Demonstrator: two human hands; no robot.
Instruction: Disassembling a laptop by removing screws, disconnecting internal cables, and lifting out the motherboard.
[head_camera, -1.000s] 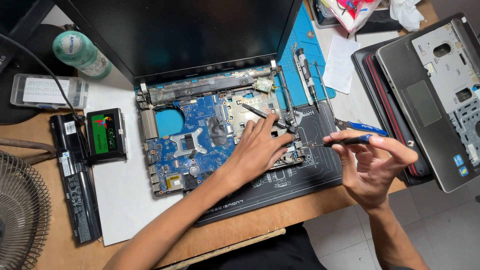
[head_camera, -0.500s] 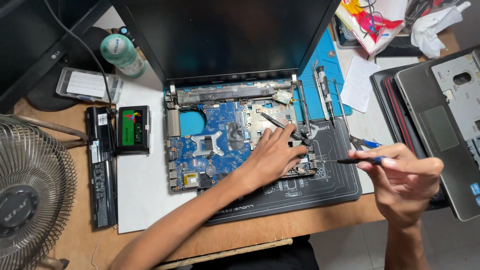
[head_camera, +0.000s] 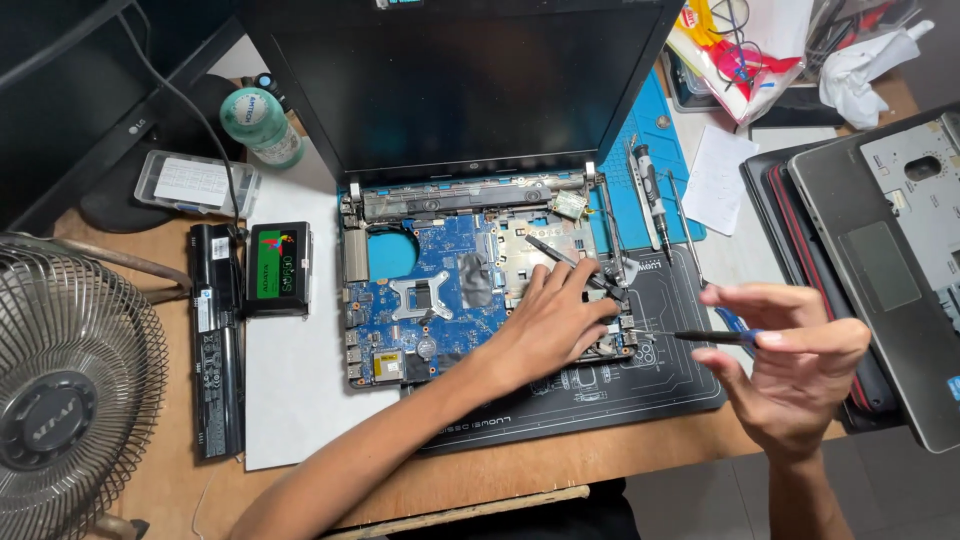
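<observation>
Left hand (head_camera: 555, 320) flat on the motherboard (head_camera: 430, 300), fingers spread, grasping nothing, right hand (head_camera: 800, 365) pinching a screwdriver (head_camera: 700, 337), tip at board's edge

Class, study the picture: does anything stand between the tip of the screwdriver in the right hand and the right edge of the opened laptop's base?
Nothing visible does. The right hand holds the screwdriver level, its tip at the laptop base edge. The left hand rests flat on the base just beside the tip, its fingers lying above that line, not across it.
</observation>
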